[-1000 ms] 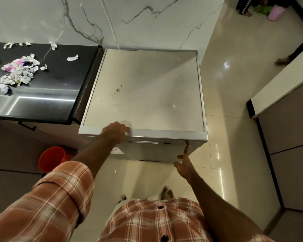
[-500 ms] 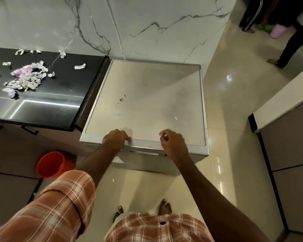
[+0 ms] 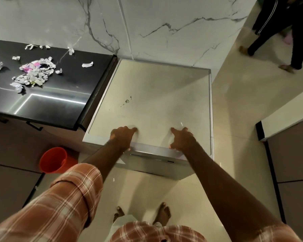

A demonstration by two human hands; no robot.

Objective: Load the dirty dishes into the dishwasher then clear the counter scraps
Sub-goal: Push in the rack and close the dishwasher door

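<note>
sleeve (image 3: 59,198) of orange plaid is filling the near left corner, and my bare feet (image 3: 162,214) are standing on the pale floor tiles (image 3: 234,110) just in front of the dishwasher (image 3: 156,95). both my forearms are reaching up to its front edge. my left hand (image 3: 122,137) is gripping that edge, with bent fingers lying on the grey top and the thumb tucked at the lip below. my right hand (image 3: 182,138) is doing the same a little apart to the right, fingers spread somewhat on the top and the thumb pressing at the lip. a second ago this right hand was hanging lower, one finger pointing at the front panel; half a second ago it was landing on the top, and now it is sitting wider from the left one. the left hand is keeping the place it had. the door is sitting shut, so i cannot tell what is inside.

an orange bucket (image 3: 52,159) is standing on the floor to the left, below the black counter (image 3: 59,102), which is adjoining the dishwasher's left side. torn paper scraps (image 3: 35,72) are lying heaped and scattered on the counter's far part, same as before. beyond, at the far right, someone's dark-trousered legs (image 3: 297,37) are showing, blurred.
</note>
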